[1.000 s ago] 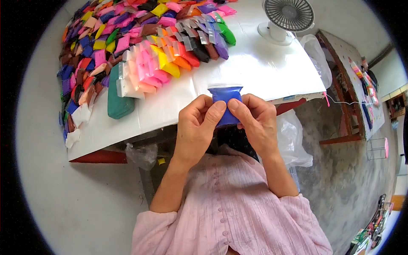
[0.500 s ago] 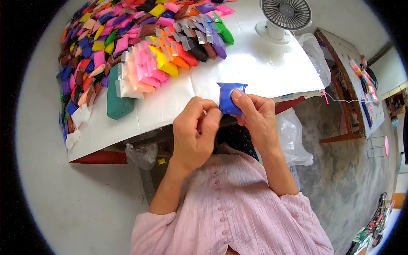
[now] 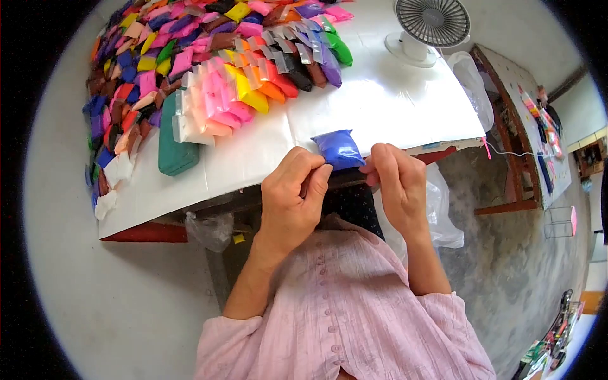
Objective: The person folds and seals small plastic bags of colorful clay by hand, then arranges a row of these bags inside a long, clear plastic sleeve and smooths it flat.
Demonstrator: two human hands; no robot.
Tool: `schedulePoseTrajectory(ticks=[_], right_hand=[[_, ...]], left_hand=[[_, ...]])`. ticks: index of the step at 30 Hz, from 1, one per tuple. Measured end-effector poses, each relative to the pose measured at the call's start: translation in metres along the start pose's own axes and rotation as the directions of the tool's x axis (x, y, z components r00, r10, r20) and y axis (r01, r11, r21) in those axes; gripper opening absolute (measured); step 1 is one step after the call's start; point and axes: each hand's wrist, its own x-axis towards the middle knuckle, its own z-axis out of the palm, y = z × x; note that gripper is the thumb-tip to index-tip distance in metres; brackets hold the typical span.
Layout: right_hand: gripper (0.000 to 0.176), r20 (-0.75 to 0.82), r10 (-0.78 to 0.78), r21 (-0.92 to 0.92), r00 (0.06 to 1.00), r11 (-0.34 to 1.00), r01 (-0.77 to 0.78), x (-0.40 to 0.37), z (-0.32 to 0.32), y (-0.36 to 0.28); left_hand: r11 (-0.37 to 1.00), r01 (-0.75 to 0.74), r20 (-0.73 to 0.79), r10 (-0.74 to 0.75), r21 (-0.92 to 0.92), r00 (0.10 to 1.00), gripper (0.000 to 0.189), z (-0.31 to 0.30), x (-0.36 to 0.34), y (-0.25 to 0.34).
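A small plastic packet filled with something blue (image 3: 341, 150) is held between my two hands over the table's front edge. My left hand (image 3: 292, 190) pinches its near left corner between thumb and forefinger. With a similar pinch, my right hand (image 3: 398, 180) grips the near right corner. The packet's puffed, shiny face is turned up toward me. Beyond my left hand, a row of clear-topped packets, among them pink (image 3: 218, 101) and yellow (image 3: 249, 95) ones, leans against a green block (image 3: 178, 142).
A big heap of coloured packets (image 3: 158, 57) covers the table's far left. A small white fan (image 3: 421, 31) stands at the back right of the white-covered table (image 3: 380, 95). Plastic bags (image 3: 437, 209) hang below the edge, and a side table (image 3: 506, 114) is at right.
My right hand has moved from the packet's right side, thumb on its face, down to the near right corner. The packet now lies tilted flatter, its face uncovered.
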Motion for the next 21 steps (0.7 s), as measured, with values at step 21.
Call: schedulePoseTrajectory(ticks=[21], right_hand=[[0.018,0.214,-0.597,-0.410,0.773,0.664,0.626,0.011,-0.001,0.020]], left_hand=[[0.988,-0.112,0.061,0.106,0.108,0.993,0.012,0.004,0.001,-0.012]])
